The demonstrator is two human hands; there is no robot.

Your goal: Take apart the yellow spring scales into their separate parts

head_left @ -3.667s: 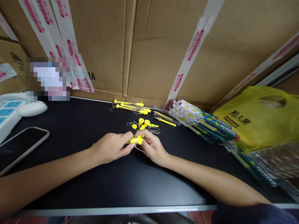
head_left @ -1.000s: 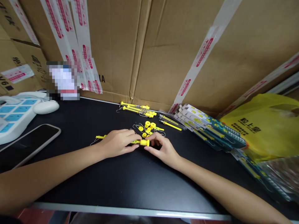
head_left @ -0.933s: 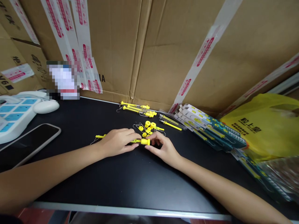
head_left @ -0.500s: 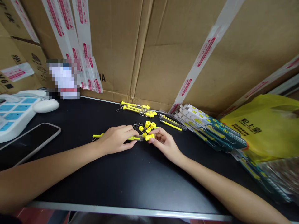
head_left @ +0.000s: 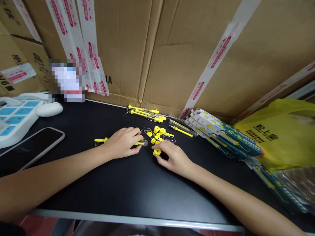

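My left hand [head_left: 124, 141] is closed around a slim yellow rod in a clear tube [head_left: 141, 143]; the rod's yellow end with a thin wire sticks out to the left of the palm. A short gap to the right, my right hand [head_left: 172, 155] pinches a yellow plastic cap [head_left: 157, 152] just above the black table. Beyond the right fingertips lie several loose yellow caps [head_left: 156, 129] and bent wire hooks [head_left: 169, 139]. Farther back is a bunch of yellow hook tools [head_left: 147, 114], each with a clear section and a wire hook.
At the right are packaged hook tools on cards [head_left: 216, 131] and a yellow plastic bag [head_left: 283, 131]. A phone [head_left: 31, 147] and a white power strip [head_left: 22, 114] occupy the left side. Large cardboard boxes [head_left: 123, 49] stand along the black table's [head_left: 137, 190] back edge.
My right hand has drawn the yellow cap slightly nearer to me and turned it, with its hole now showing. The left hand has shifted a little left with the rod and tube.
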